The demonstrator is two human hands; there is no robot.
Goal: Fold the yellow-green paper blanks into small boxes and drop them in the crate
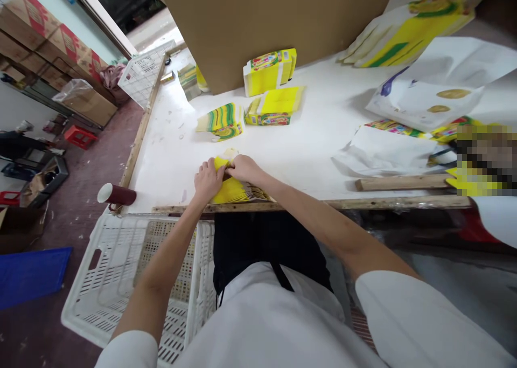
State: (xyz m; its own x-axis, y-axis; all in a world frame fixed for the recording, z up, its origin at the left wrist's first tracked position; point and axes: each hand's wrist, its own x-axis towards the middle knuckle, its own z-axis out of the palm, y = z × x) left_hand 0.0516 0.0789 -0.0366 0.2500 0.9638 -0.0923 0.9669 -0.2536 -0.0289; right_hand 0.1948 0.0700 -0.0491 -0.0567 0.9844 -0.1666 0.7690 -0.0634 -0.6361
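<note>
Near the table's front edge lies a fanned stack of flat yellow cartons [236,192]. Just above it, both of my hands grip one yellow carton [220,162]. My left hand [209,178] is closed on its left side, fingers bent over it. From the right, my right hand [244,169] pinches it, partly hiding it. A pale flap shows beyond the fingers. Farther back lie a striped yellow-green carton [224,121] and a yellow carton block [274,106]. Another yellow block [270,73] stands behind them.
A large brown cardboard sheet [274,28] stands at the back. To the right are white paper sheets [375,152], a wooden stick [404,182] and more cartons [412,28]. A dark red mug [121,194] sits at the left edge. White plastic crates [100,249] stand below.
</note>
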